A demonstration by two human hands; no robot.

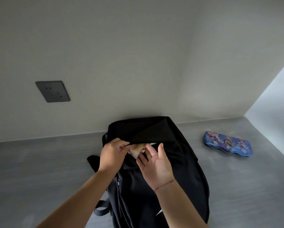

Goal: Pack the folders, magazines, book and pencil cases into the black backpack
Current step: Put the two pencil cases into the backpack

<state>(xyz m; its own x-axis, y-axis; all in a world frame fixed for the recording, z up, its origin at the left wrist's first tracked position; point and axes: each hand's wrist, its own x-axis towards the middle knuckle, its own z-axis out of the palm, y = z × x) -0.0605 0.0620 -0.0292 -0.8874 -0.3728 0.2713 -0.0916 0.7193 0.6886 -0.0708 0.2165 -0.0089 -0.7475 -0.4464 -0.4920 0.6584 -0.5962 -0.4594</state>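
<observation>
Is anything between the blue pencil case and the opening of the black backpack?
Nothing lies on the grey surface between the blue pencil case and the backpack. At the opening, an orange-white item sticks out, with the left hand holding the flap and the right hand open beside it.

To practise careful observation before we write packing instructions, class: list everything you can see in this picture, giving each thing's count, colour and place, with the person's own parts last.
black backpack: one, black, on the counter, top toward the wall, flap lifted
printed item: one, white and orange, mostly hidden in the backpack's opening; what it is cannot be told
pencil case: one, blue with printed figures, on the counter right of the backpack, apart from it
counter: one, grey, under everything
wall socket: one, dark grey, on the wall at the left
wall: pale, behind the counter
left hand: one, pinches the flap's edge
right hand: one, fingers straight, at the opening; red thread at the wrist, ring on one finger
</observation>
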